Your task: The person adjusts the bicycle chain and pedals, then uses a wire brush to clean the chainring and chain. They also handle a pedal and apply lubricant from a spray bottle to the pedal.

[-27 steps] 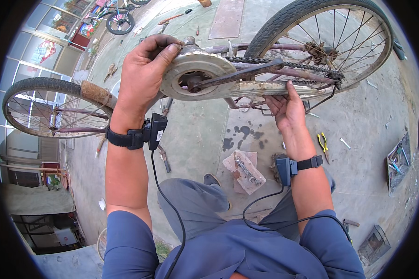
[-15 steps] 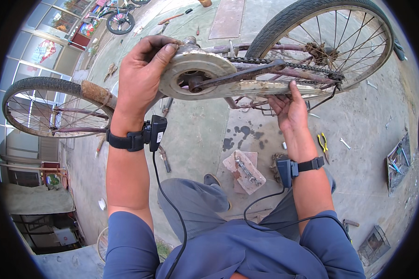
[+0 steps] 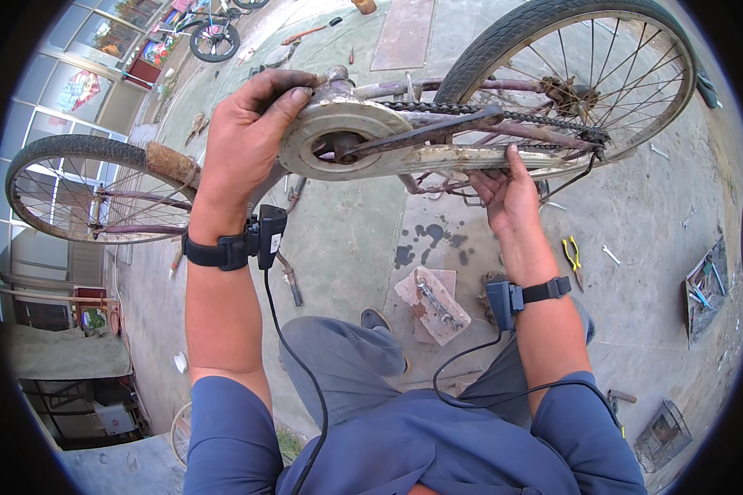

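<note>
From my remote seat I have 2 hands on the pale, worn chain cover (image 3: 425, 159), which sits along the near side of the bicycle, ahead of my chest. My left hand (image 3: 252, 128) is closed on the rim of its round end, thumb outside, fingertips partly hidden. My right hand (image 3: 508, 194) holds the long narrow end from below, thumb against the outer face and fingers beneath; how firmly, I cannot tell.

My main worry is the crank arm (image 3: 425, 133): it passes in front of the cover, whose opening lies around the crank's hub, so a straight pull could snag and bend the thin metal. Uneven lifting by the 2 hands could twist it, and a loose right thumb would let the narrow end drop. Fingers straying upward could get pinched by the chain (image 3: 487, 116).

The rear tyre (image 3: 479, 62) crowds the space beyond the cover, and the front wheel (image 3: 73, 147) stands left of my left wrist. My freest room is toward me, over bare floor (image 3: 347, 264), before the stone block (image 3: 444, 332) near my legs. The slack cable (image 3: 301, 363) from my left wrist could catch.
</note>
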The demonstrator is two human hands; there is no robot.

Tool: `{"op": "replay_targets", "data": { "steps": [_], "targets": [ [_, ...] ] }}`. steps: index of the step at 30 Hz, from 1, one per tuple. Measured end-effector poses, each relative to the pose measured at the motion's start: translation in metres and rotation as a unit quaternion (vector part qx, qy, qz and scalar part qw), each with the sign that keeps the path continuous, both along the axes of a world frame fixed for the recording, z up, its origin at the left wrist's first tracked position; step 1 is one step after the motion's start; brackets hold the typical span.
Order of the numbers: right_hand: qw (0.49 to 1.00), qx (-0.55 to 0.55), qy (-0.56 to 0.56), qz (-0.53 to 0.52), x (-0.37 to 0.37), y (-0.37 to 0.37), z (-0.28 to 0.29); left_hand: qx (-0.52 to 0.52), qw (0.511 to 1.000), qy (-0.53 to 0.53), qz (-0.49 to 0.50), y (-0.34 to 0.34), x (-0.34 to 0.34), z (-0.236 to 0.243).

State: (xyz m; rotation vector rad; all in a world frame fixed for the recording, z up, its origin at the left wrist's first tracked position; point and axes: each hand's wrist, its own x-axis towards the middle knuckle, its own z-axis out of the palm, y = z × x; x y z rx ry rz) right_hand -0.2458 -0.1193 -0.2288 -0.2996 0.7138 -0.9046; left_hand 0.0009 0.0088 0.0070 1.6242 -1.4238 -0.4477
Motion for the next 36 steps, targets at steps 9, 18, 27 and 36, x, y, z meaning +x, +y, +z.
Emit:
{"op": "replay_targets", "data": {
  "steps": [9,18,27,36],
  "targets": [
    [1.0,-0.006,0.002,0.004,-0.002,0.001,0.0,0.006,0.999,-0.04,0.032,-0.004,-0.001,0.001],
    [1.0,0.0,0.012,-0.018,-0.004,-0.002,0.001,-0.061,0.986,-0.139,0.075,-0.012,-0.013,-0.008],
    [1.0,0.002,0.016,-0.024,-0.003,-0.003,-0.002,-0.015,0.995,-0.093,0.026,-0.009,-0.015,-0.001],
    [1.0,0.014,0.012,-0.022,-0.004,-0.003,-0.004,-0.003,0.995,-0.094,0.034,-0.009,-0.006,0.001]
  ]
}}
